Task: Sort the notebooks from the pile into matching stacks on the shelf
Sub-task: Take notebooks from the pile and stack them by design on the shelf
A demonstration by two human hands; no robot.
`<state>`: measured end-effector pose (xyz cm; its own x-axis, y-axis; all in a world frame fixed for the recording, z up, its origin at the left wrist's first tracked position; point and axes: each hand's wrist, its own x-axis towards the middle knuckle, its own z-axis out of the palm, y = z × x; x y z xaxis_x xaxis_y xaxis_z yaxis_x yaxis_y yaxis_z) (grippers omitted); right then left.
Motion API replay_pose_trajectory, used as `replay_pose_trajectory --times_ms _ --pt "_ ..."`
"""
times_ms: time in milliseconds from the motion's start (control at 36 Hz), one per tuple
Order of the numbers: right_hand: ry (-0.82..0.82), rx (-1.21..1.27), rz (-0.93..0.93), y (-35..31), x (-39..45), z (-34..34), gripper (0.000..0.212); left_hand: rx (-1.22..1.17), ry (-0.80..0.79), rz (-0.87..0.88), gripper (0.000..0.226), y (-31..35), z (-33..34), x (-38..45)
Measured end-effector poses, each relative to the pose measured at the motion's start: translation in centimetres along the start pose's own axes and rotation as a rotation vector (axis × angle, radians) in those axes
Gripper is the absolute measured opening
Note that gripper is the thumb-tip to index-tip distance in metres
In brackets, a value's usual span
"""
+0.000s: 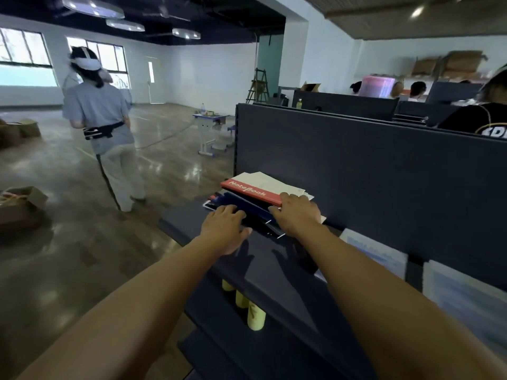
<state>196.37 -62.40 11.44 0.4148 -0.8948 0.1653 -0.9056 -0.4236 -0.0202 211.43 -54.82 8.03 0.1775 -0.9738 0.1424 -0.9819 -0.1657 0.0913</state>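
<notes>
Both hands on the pile of notebooks [256,200] at the left end of the dark shelf [274,267].

The left hand [226,229] lies flat, fingers straight, on the near left side of the pile, fingertips on a dark cover. The right hand [297,213] rests over the near right corner of the red notebook [251,192] lettered "NoteBook", which lies on top beneath loose white sheets [270,182]; its fingers bend over the edge, though whether they actually grip is hard to tell. Dark blue notebooks [248,208] sit fanned underneath. Further right on the shelf lie pale blue-white covers [375,249]. Yellow bottles [255,315] stand on the shelf below. A person with a white headset [87,63] walks across the glossy floor.
</notes>
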Motion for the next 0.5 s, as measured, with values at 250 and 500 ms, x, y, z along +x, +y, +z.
replay_pose_trajectory --times_ms 250,500 --pt "-0.06 -0.002 0.124 -2.7 3.8 1.9 0.07 -0.017 -0.044 0.108 0.045 -4.2 0.5 4.3" --pt "-0.018 -0.092 0.132 -2.6 3.5 1.2 0.056 -0.079 -0.069 0.151 0.041 -5.0 0.9 4.9"
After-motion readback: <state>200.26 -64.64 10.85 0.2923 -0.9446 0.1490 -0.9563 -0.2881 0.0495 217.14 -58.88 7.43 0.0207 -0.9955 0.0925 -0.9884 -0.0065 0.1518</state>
